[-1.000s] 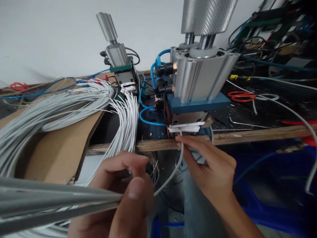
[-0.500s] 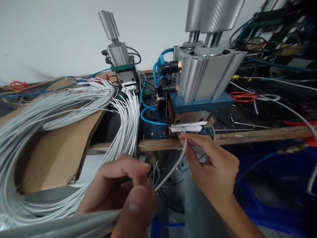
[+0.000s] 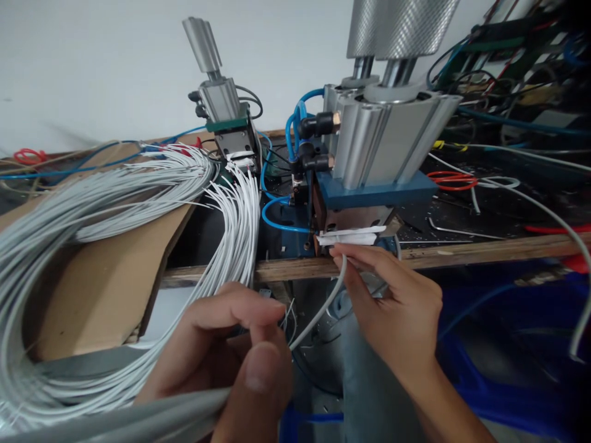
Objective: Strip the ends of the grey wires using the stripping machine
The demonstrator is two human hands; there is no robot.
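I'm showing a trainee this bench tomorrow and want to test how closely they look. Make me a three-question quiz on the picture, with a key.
1. True or false: the left hand is empty.
2. Which colour is the plate directly under the nearer silver cylinder?
A) Red
B) Blue
C) Yellow
3. Fill in: the ____ hand pinches a single grey cable close to the white strips.

Key:
1. False: it holds a bundle of grey cables.
2. B.
3. Right: the right hand has its thumb and fingers on it.
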